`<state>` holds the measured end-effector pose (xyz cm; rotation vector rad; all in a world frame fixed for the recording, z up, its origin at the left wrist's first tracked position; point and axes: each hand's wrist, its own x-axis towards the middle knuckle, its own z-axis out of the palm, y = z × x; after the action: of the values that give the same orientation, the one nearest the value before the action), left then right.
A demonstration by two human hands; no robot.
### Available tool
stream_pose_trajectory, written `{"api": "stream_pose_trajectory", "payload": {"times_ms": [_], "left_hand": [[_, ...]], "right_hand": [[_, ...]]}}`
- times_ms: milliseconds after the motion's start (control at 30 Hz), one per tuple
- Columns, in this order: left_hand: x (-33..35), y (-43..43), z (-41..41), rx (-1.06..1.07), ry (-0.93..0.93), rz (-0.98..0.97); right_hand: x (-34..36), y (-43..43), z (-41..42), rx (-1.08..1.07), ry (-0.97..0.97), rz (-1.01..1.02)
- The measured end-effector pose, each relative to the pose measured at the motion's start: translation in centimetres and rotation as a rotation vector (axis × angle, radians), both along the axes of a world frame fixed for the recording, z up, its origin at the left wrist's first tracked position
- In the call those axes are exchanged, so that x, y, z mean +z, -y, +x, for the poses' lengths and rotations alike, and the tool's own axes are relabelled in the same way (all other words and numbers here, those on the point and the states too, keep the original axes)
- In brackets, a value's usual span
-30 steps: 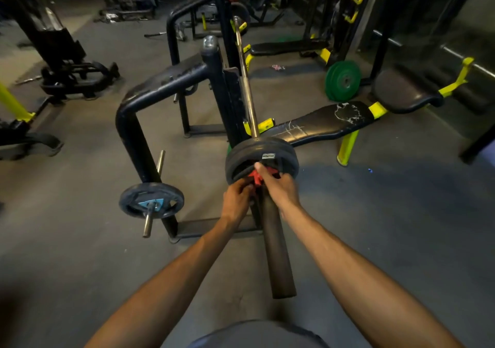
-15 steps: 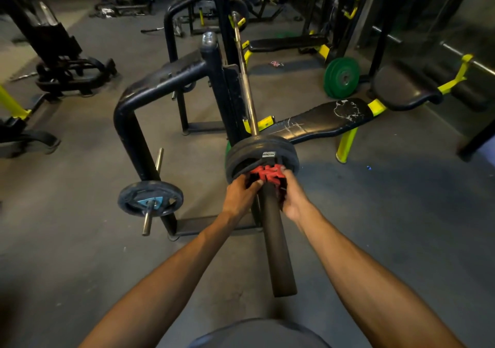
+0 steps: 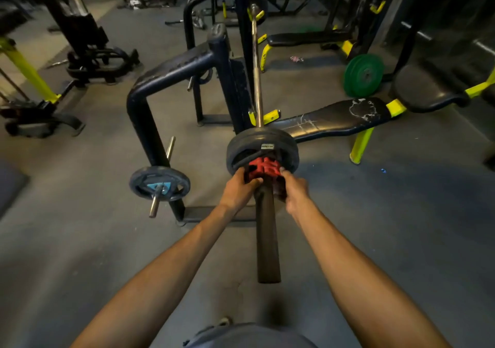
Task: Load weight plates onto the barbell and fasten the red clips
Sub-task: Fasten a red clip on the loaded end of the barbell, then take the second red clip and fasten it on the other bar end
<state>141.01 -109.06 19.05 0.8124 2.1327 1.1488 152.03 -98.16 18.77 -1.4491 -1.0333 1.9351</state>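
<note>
Red clip [image 3: 263, 169] sits on the barbell sleeve [image 3: 267, 240], tight against the near face of the weight plates [image 3: 261, 147]. Left hand [image 3: 238, 188] grips the clip's left side, fingers curled. Right hand [image 3: 293, 191] curls round its right side, slightly blurred. Sleeve's long axis runs from the plates straight toward the person. Both hands equally near. Likely next: clamp the clip shut.

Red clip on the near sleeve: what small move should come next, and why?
Probably squeeze the red clip closed to lock it. It sits on the barbell sleeve against the weight plates, with the left hand and right hand gripping its sides; whether it is latched is unclear.
</note>
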Motion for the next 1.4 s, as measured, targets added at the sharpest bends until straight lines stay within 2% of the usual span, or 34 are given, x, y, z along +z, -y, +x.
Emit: {"api": "stream_pose_trajectory", "payload": {"times_ms": [67, 167, 300, 433, 600, 800, 1067, 1400], "left_hand": [[0.9, 1.9, 1.1, 0.044, -0.034, 0.018], [0.9, 6.1, 1.8, 0.052, -0.034, 0.043], [0.5, 12.6, 0.9, 0.038, 0.01, 0.023], [-0.3, 18.0, -2.7, 0.101, -0.01, 0.022], [-1.5, 25.3, -10.1, 0.216, 0.002, 0.04], [-2.0, 35.5, -19.9, 0.292, -0.026, -0.089], [-3.9, 42.4, -33.4, 0.326, 0.042, -0.212], [-7.0, 39.2, -60.0, 0.279, 0.047, -0.336]], "right_hand": [[0.0, 1.1, 0.9, -0.066, 0.174, 0.259], [1.1, 4.4, 2.5, -0.043, 0.218, 0.561], [1.9, 9.6, 2.2, 0.141, 0.144, 0.778], [2.4, 14.4, -2.0, 0.393, 0.114, 0.918], [0.0, 20.1, -12.4, 0.812, 0.203, 0.809], [-1.8, 27.4, -24.3, 1.091, 0.306, 0.791], [-4.7, 32.8, -40.1, 1.298, 0.35, 0.759], [-8.8, 28.9, -65.7, 1.382, 0.392, 0.659]]}}
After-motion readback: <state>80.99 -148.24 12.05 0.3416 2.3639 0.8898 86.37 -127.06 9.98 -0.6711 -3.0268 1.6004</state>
